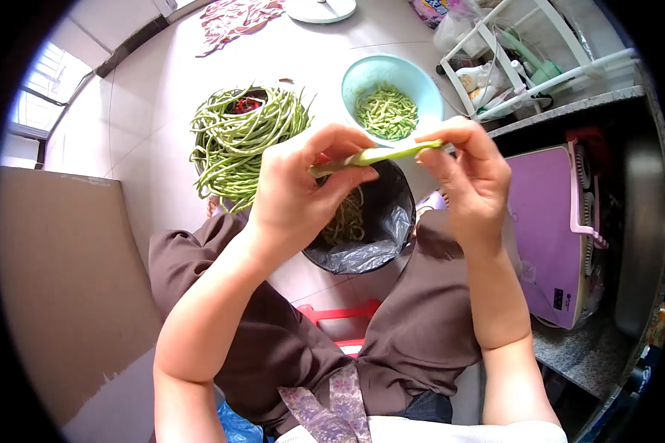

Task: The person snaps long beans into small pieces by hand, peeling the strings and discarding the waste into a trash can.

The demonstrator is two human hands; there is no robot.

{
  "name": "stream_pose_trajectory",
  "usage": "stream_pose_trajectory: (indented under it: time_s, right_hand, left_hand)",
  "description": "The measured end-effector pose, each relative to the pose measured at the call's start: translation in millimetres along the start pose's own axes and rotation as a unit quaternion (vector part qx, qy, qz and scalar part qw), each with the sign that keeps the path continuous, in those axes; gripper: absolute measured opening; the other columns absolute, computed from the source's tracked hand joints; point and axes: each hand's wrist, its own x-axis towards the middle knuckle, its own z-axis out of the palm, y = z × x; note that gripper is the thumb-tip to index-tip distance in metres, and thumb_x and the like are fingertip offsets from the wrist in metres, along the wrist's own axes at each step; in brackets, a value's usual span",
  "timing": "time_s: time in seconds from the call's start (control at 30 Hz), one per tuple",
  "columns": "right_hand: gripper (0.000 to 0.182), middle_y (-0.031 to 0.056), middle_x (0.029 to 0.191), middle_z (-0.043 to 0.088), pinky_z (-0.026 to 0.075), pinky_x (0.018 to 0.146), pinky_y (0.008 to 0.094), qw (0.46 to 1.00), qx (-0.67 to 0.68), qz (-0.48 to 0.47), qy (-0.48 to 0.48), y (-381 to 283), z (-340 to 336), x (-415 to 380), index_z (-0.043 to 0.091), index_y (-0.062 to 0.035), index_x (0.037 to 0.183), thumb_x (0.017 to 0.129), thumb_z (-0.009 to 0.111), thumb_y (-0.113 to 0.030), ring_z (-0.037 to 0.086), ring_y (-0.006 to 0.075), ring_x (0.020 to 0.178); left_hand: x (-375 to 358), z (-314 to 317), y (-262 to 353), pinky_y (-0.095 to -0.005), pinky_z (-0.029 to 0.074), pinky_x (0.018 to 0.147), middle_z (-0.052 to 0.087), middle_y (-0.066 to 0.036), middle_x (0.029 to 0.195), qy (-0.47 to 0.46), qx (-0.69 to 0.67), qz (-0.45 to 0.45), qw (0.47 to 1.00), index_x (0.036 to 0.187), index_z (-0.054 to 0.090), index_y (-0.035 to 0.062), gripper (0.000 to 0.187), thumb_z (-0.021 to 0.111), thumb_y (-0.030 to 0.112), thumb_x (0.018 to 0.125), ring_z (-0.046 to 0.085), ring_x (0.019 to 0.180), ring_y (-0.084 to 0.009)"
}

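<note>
A green bean piece (393,153) stretches between my two hands over the bin. My left hand (303,181) pinches its darker end between thumb and fingers. At the bright green end, my right hand (471,177) grips it with thumb and forefinger. Below them stands a black-lined bin (369,256) with stringy scraps (345,221) inside. To the left is a heap of long green beans (233,159), with something red showing in its middle. A light blue bowl (355,72) behind my hands contains short bean pieces (386,111).
A white rack (495,63) with bottles and bags stands at the upper right. Below it, a purple panel (543,229) leans in a dark recess. Cardboard (66,273) rises at the left. A patterned cloth (236,22) lies on the tiled floor (151,111).
</note>
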Motion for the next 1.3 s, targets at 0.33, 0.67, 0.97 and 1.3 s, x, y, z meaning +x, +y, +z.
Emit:
stream_pose_trajectory:
  time_s: [0.33, 0.67, 0.97, 1.3]
  right_hand:
    - [0.025, -0.0009, 0.088, 0.06, 0.036, 0.091, 0.0403, 0.898, -0.374, -0.231, -0.003, -10.2, -5.8, 4.4, 0.068, -0.0131, 0.087, 0.064, 0.068, -0.005, 0.056, 0.0167, 0.083]
    - [0.013, -0.0011, 0.076, 0.059, 0.037, 0.084, 0.036, 0.887, -0.393, -0.239, 0.037, -12.5, 8.6, -0.9, 0.061, -0.0113, 0.072, 0.063, 0.065, -0.004, 0.056, 0.0169, 0.075]
    - [0.013, 0.005, 0.091, 0.062, 0.042, 0.083, 0.0259, 0.927, 0.348, 0.11, 0.086, -3.7, 17.1, 3.3, 0.061, 0.0005, 0.098, 0.092, 0.055, -0.01, 0.057, 0.0128, 0.087]
    - [0.018, 0.0041, 0.083, 0.056, 0.043, 0.068, 0.0204, 0.877, 0.442, 0.167, 0.088, 17.2, -5.1, 16.2, 0.055, -0.0004, 0.107, 0.092, 0.053, -0.01, 0.053, 0.0114, 0.072]
  left_hand:
    - [-0.8, 5.3, 5.1, -0.0299, 0.047, 0.055, 0.063, -0.008, 0.075, 0.045, 0.162, 0.102, 0.98, 0.092, 0.067, 0.0046, 0.018, 0.07, 0.005, 0.074, 0.06, 0.062, -0.0223]
    - [-7.9, 16.6, 9.9, -0.0292, 0.048, 0.055, 0.065, -0.006, 0.075, 0.066, 0.204, 0.173, 0.961, 0.09, 0.067, 0.006, 0.016, 0.07, 0.008, 0.074, 0.061, 0.063, -0.0212]
    - [-10.6, 7.4, 12.9, -0.0234, 0.051, 0.077, 0.068, -0.009, 0.09, 0.011, -0.071, -0.061, 0.996, 0.104, 0.061, -0.0064, 0.019, 0.061, 0.002, 0.087, 0.064, 0.084, -0.0128]
    - [-9.5, 2.3, 7.5, -0.0251, 0.049, 0.078, 0.067, -0.011, 0.095, 0.015, -0.223, -0.115, 0.968, 0.107, 0.059, -0.0062, 0.023, 0.058, 0.009, 0.09, 0.063, 0.085, -0.0132]
